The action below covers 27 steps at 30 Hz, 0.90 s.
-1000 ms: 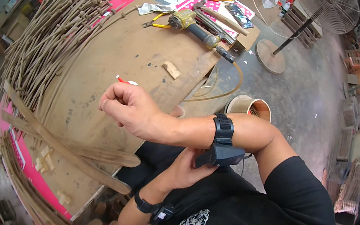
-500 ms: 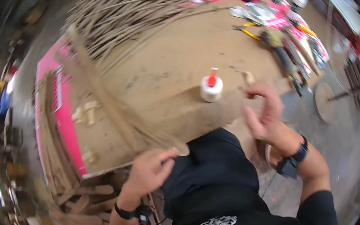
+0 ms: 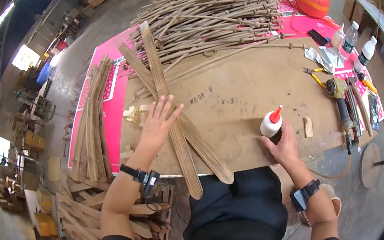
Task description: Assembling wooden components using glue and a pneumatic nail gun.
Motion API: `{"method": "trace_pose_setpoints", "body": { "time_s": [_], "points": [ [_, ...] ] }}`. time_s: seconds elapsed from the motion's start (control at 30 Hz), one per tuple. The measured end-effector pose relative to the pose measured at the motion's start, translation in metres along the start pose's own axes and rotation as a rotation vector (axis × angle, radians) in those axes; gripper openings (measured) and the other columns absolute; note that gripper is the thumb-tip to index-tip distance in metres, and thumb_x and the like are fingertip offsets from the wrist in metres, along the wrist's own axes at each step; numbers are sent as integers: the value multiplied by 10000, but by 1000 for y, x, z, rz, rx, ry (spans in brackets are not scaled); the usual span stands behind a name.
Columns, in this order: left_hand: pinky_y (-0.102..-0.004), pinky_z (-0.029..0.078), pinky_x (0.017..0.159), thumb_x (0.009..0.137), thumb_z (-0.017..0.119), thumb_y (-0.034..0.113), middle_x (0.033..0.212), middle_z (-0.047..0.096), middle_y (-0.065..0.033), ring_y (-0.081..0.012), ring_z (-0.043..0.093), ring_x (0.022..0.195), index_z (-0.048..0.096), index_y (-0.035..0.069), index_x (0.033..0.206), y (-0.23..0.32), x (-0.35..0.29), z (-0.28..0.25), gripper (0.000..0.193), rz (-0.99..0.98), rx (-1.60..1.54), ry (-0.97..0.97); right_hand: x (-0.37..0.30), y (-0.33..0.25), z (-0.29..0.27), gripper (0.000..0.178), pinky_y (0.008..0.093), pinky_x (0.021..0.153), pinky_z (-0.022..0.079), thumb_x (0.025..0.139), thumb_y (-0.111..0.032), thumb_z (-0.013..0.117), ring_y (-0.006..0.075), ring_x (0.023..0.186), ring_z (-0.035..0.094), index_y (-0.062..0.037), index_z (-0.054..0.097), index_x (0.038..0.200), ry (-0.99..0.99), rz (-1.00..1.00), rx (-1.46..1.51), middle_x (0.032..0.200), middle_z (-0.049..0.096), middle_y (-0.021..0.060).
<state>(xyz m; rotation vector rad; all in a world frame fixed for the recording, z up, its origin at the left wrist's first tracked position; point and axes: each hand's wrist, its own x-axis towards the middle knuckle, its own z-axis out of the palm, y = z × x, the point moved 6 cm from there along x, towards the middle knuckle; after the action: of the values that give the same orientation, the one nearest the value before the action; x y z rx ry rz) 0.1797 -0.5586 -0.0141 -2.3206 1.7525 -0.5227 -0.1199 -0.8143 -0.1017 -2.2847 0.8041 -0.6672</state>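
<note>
My left hand (image 3: 156, 125), fingers outstretched, is at the edge of a long dark-grained wooden slat (image 3: 177, 137); whether it presses on it I cannot tell. That slat lies crosswise over a second round-ended wooden slat (image 3: 209, 156), and both reach past the table's near edge. My right hand (image 3: 286, 146) is closed round the near right side of a white glue bottle (image 3: 269, 127) with a red nozzle. The bottle stands upright on the brown board (image 3: 246, 86). A small wooden block (image 3: 308, 128) lies right of the bottle.
A large heap of thin wooden sticks (image 3: 212, 18) covers the far side. More slats (image 3: 92, 120) are stacked at the left, beside small pale blocks (image 3: 130, 113). Yellow-handled pliers (image 3: 315, 76), a power tool (image 3: 339, 92) and plastic bottles (image 3: 350, 38) lie or stand at the right.
My view has shifted, so the table sits further right. My right hand has come to the glue bottle and closed on it. My left hand has moved from the slats' near ends further up.
</note>
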Motion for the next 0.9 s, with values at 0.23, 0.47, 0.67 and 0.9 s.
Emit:
{"method": "trace_pose_setpoints", "body": {
  "time_s": [0.23,0.47,0.67,0.9],
  "points": [
    [-540,259,1298,904,608,84,1481,577,-157,-360,452,1491,639,170,1415,-29,31,25,519,227,62,-60,-3,-2,-23,565,461,985,522,714,-175,893,392,1121,638,-49,654,1211,55,-185,118,1197,681,170],
    [-551,283,1289,693,748,40,1265,639,-155,-361,548,1362,643,154,1402,-31,68,-95,726,77,-31,116,-40,12,-67,535,448,853,547,680,-266,918,375,951,678,-64,686,1117,68,-323,155,1051,706,142],
    [-495,478,971,626,880,168,1028,566,-138,-355,581,1015,574,193,1519,2,95,-120,944,-14,-163,216,-46,14,-61,569,430,786,540,685,-407,901,349,895,685,-75,698,1101,97,-413,37,978,704,136],
    [-492,482,893,664,920,364,1070,616,-143,-342,604,1027,576,217,1527,91,102,-49,941,-9,-321,-78,-41,10,-57,582,434,681,493,696,-456,864,346,770,639,-62,697,1091,103,-485,-15,918,679,131]
  ]
}}
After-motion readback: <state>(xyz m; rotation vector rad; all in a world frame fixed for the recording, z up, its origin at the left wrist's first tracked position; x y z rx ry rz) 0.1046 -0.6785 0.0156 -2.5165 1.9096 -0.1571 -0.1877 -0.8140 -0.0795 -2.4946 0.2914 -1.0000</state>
